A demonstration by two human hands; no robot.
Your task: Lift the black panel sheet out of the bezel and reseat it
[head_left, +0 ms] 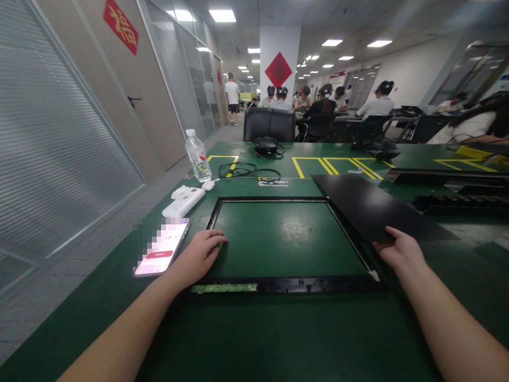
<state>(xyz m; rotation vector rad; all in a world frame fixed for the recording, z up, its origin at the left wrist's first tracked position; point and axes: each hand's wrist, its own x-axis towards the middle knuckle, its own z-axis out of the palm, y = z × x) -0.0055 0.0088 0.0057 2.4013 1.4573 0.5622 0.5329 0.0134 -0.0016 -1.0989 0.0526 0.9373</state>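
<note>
A black rectangular screen frame (294, 285) lies flat on the green table, its middle open to the tabletop. My left hand (201, 254) is on the frame's left side, fingers curled over the bar and fingertips reaching inside; its underside is hidden. A green circuit strip (225, 288) sits in the near bar at the left. With fingers beneath and thumb on top, my right hand (400, 249) grips the near edge of a thin black panel (369, 204). The panel is at the frame's right, partly over its far right corner.
Left of the frame are a lit phone (163, 252), a white device (184, 202) and a water bottle (198, 156). A black cable (238, 170) lies beyond the frame. Long black parts (449, 178) are at the right. Other people sit at far tables; a chair (268, 124) stands opposite.
</note>
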